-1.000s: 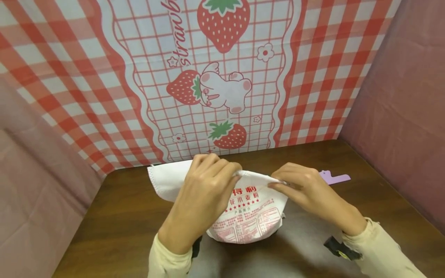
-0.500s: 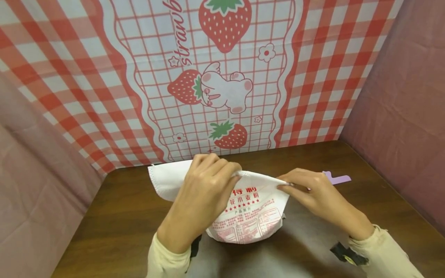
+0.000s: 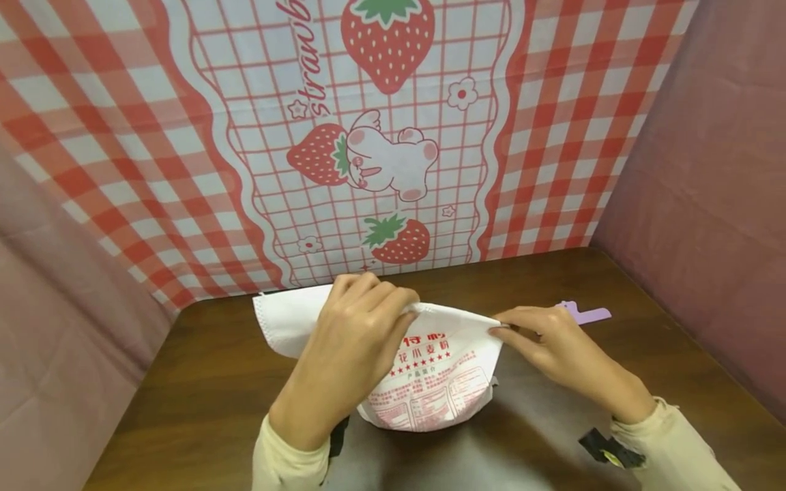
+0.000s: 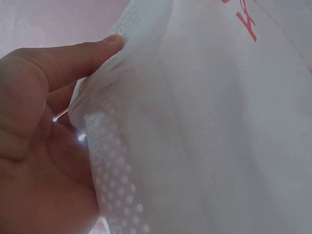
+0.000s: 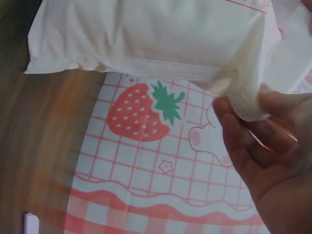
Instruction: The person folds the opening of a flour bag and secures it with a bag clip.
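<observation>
Since a second ago, the right hand (image 3: 549,337) has slid outward along the top edge of the white flour bag (image 3: 430,382) and now pinches its right-hand corner between thumb and fingers. On the bag's left part, the left hand (image 3: 362,327) grips the same edge, thumb over one side of the dot-embossed seam. The bag is between the two hands, above the near-middle part of the dark wooden table (image 3: 215,389), its blank white end jutting out left of the left hand. Its front carries red print: two large characters, apparently 得利 (squashed by the bend in the material), then 花小麦粉, a row of stars and the heading 产品简介; the boxed text beneath is too small to read. Right of the bag and farther back lies a flat lilac piece (image 3: 589,315). Behind the bag hangs a red-and-white strawberry cloth (image 3: 540,170) lettered "strawb", cut off by the frame; pink drapes (image 3: 706,170) flank it on both sides.
</observation>
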Demonstrator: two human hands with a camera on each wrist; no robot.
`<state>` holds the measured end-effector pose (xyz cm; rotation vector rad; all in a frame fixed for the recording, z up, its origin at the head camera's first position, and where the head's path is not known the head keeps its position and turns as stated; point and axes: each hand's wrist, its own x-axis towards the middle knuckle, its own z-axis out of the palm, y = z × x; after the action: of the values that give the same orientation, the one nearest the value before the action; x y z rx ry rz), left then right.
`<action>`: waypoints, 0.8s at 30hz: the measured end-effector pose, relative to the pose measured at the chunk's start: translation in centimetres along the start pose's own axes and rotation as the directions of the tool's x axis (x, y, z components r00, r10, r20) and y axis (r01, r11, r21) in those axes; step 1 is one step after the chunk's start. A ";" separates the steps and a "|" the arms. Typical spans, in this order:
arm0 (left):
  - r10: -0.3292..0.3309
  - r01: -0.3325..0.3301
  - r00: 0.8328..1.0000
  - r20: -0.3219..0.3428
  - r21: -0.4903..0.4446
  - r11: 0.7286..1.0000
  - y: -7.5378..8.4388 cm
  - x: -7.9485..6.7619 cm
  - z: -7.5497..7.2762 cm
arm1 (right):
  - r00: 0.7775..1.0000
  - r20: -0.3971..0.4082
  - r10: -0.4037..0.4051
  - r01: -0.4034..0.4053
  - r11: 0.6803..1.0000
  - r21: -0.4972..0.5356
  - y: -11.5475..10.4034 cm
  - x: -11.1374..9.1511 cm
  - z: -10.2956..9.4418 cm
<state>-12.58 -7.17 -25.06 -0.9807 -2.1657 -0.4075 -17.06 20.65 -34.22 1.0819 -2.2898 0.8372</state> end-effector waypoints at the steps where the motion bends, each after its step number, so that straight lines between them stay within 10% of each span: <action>1: -0.001 0.001 1.000 -0.001 -0.003 1.000 0.0 0.0 0.0 | 1.000 0.014 0.006 -0.005 1.000 -0.002 0.0 0.0 -0.1; 11: -0.016 0.016 1.000 0.008 -0.021 1.000 -0.1 -0.1 -0.2 | 0.989 0.120 0.082 -0.081 0.997 -0.014 -0.2 0.0 -0.6; 24: -0.021 0.021 1.000 0.015 -0.041 0.999 -0.1 0.0 -0.1 | 0.999 0.051 0.005 0.000 0.994 -0.106 -0.2 0.0 -0.3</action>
<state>-12.62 -7.29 -25.01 -0.9873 -2.1901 -0.4584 -16.84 20.77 -33.95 1.0656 -2.3497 0.6879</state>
